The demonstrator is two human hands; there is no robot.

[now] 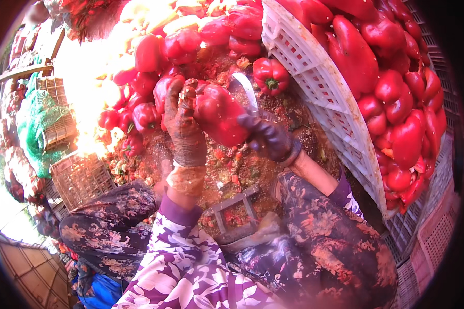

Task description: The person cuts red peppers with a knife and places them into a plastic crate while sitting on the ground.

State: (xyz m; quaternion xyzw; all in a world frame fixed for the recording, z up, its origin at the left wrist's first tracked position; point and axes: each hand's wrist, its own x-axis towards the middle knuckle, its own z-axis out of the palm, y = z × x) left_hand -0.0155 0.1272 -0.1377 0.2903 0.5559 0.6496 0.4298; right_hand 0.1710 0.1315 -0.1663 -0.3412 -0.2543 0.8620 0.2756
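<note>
My left hand (185, 123), in a stained knit glove, grips a red bell pepper (220, 116) from its left side, fingers pointing up. My right hand (272, 137), in a dark glove, is at the pepper's lower right side. A curved metal blade (247, 90) rises from the right hand's fingers; its handle is hidden in that hand. Another whole red pepper with a green stem (271, 76) lies just right of the blade. More red peppers (147, 53) are heaped beyond the left hand, partly washed out by glare.
At right stands a white plastic crate (324, 96) full of red peppers (352, 54). Seeds and scraps (232, 166) cover the ground, with a grey frame-like object (232, 208) between the knees. Brown crates (83, 177) and green netting (38, 127) are at left.
</note>
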